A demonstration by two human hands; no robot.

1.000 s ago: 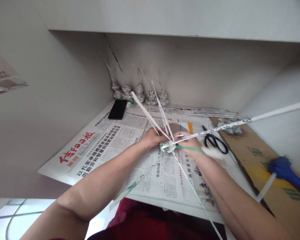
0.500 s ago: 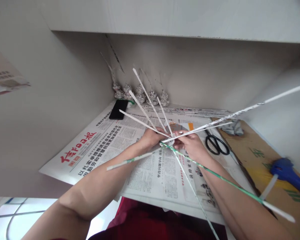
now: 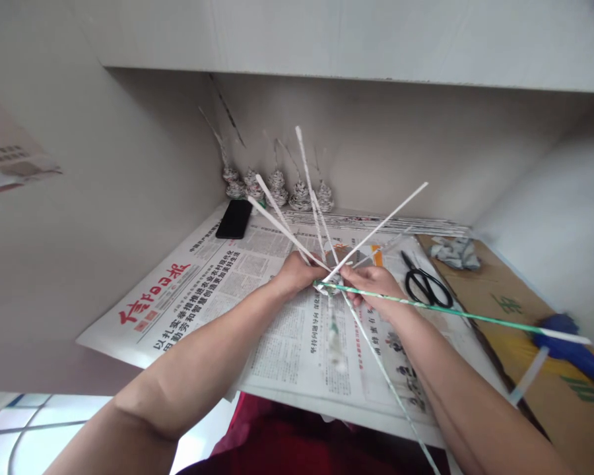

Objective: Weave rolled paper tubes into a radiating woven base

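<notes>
Between my hands is a small woven paper piece (image 3: 330,285), with several rolled paper sticks fanning out of it. My left hand (image 3: 301,272) is closed on its left side, fingers pinching near the bases of the sticks. My right hand (image 3: 369,282) grips the right side, thumb and fingertips at the weave. A green-and-white paper stick (image 3: 455,313) runs from the piece across my right wrist to the right. One white stick (image 3: 386,221) points up and right, and another (image 3: 387,376) trails down toward me. A blurred stick hangs below the piece.
Newspaper (image 3: 202,297) covers the table. A black phone (image 3: 233,220) lies at the left; several woven paper gourd shapes (image 3: 301,196) stand by the back wall. Paper sticks (image 3: 400,224) lie behind. Black scissors (image 3: 428,287), crumpled paper (image 3: 455,253), cardboard (image 3: 505,303) and a blue glue gun (image 3: 574,349) are at right.
The woven piece has turned in my hands, shifting the sticks. The green-and-white stick has swung up at the right, and the stick over my left forearm now hangs below the piece.
</notes>
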